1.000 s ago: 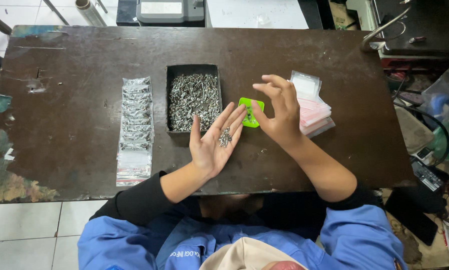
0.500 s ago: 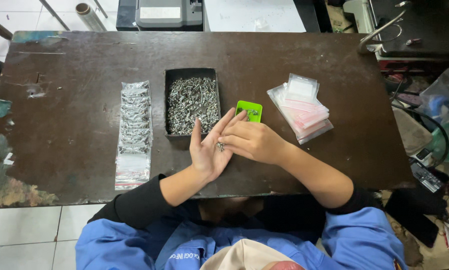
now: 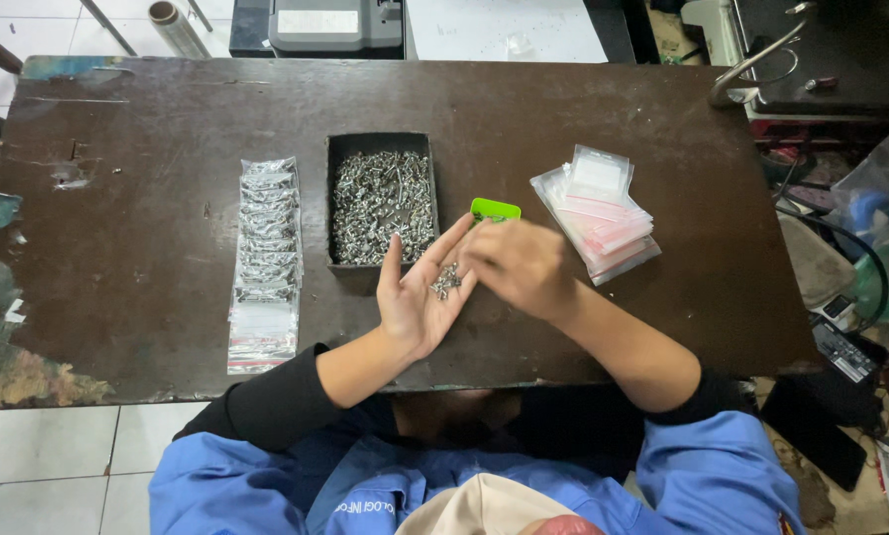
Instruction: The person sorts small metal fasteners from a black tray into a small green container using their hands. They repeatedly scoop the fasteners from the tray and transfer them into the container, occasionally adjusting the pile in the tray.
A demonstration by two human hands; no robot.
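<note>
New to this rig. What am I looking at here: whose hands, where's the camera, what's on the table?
There is no machine: a person works with two bare hands. The one view comes from a camera worn on their head, looking straight down.

The left hand lies palm up and open, cupping a small heap of screws. The right hand is blurred beside it, over a small green tray; whether it holds anything cannot be told.

On the dark wooden table stand a black box of screws, a row of filled clear bags to its left, and a stack of empty zip bags to the right.
</note>
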